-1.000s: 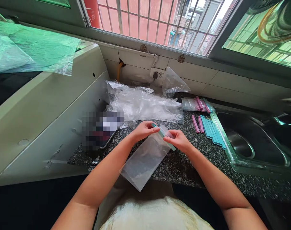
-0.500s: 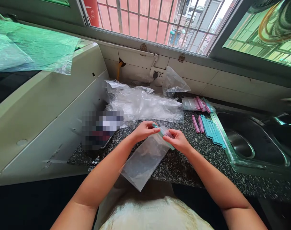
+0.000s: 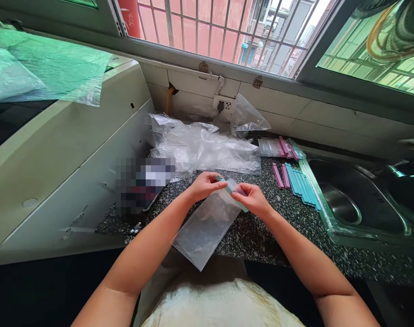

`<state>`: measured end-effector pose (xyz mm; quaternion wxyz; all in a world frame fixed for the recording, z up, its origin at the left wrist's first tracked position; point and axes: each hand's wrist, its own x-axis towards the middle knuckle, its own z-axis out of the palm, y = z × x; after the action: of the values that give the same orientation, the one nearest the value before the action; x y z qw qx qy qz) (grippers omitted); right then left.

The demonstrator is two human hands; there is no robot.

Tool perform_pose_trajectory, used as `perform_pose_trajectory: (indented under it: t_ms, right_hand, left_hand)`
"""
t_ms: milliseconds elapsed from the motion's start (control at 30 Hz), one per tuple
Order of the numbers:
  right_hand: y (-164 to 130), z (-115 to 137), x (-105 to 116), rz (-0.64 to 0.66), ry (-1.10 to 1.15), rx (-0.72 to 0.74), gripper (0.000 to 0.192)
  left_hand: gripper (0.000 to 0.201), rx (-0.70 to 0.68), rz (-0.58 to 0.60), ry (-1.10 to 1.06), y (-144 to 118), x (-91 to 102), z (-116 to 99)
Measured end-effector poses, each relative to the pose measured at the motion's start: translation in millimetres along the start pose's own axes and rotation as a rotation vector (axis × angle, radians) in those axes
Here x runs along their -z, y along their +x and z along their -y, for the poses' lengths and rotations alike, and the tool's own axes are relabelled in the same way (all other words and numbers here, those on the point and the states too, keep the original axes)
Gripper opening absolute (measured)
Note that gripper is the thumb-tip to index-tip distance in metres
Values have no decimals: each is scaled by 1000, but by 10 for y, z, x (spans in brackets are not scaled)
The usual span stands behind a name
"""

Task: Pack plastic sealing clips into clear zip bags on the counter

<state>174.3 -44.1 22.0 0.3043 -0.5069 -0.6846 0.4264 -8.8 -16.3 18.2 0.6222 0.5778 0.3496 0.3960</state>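
A turquoise bag sealing clip [image 3: 229,187] lies slantwise across the upper edge of a clear plastic bag [image 3: 207,231]. At the clip's upper-left end, my left hand [image 3: 207,186] is closed, thumb and fingers pinching it. My right hand [image 3: 253,200] grips the clip farther down, thumb on top, with a flap of the bag beside its fingers. The bag's body hangs down from the clip toward my lap, its lower corner past the counter edge. The fingertips under the clip are hidden.
On the speckled counter [image 3: 261,236] lies a heap of clear bags [image 3: 207,150]. Several turquoise clips [image 3: 302,186] and two pink clips [image 3: 281,176] rest near the sink [image 3: 339,200]. Behind them, more clips lie on a bag [image 3: 268,147]. A blurred-out object [image 3: 145,184] sits left.
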Motion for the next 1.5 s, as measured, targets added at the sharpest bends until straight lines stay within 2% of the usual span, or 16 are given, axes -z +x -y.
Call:
perform_pose_trajectory:
  t_ms: [533,867,1267,1500]
  right_hand:
    - [9,24,-1,-18,-39,-25,35]
    - [27,21,89,-9,-40,-16,34]
    - [46,29,179,-56,-64,-14,35]
    - [37,41,254,-83,-55,-29,34]
  left_hand:
    - [42,12,-18,-4,8,2,1]
    - [39,-40,-110,-2,-5,9,-36]
    - [38,37,-100,70,54,27,93]
    - [36,-75,-57,124,57,17,84]
